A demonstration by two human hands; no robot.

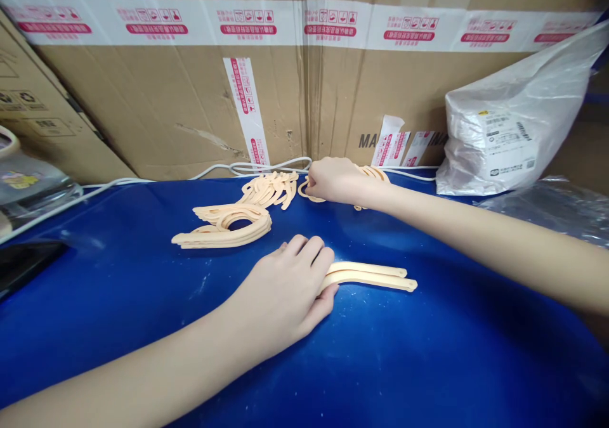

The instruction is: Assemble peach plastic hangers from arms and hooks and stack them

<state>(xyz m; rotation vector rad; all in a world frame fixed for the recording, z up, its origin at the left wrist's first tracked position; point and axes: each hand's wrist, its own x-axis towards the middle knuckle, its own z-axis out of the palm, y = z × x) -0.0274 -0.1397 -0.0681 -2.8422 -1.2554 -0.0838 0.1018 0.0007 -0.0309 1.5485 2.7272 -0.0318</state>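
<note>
Two cream curved plastic strips (375, 276), which look like hanger arms, stick out to the right from my left hand (295, 282), closed around their left ends just above the table. Farther back, my right hand (335, 181) is closed with its fingertips down at a cream curved loop piece (302, 189). More cream curved pieces (375, 173) show behind that hand, partly hidden by it. A neat stack of cream folding hangers (238, 231) lies to the left of my hands. Behind the stack is a loose pile of small cream hook-shaped pieces (271, 188).
Cardboard boxes (181, 98) with printed tape form a wall behind the blue tabletop (118, 326). White cable (209, 173) runs along the back edge. A white plastic bag (504, 123) stands back right, a dark flat object (28, 263) and a clear container (33, 174) at left.
</note>
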